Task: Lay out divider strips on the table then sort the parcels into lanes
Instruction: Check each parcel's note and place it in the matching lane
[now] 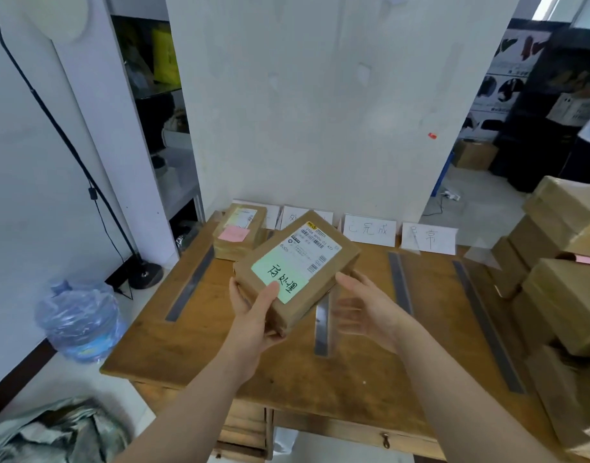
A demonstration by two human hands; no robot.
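My left hand (253,315) grips a brown parcel (297,262) from below, thumb on its pale green note, and holds it tilted above the wooden table (220,355). My right hand (363,305) hovers just right of the parcel with its fingers spread and relaxed, fingertips near the parcel's right edge. Several grey divider strips lie on the table: one at the left (191,282), one under my hands (322,329), one further right (399,282) and one at the far right (487,322). A stack of parcels with a pink note (240,235) sits in the far left lane.
White lane labels (370,228) stand along the table's far edge against a white board. Several brown parcels (560,262) are piled at the right. A water jug in plastic (79,319) stands on the floor at the left, beside a lamp stand base (146,275).
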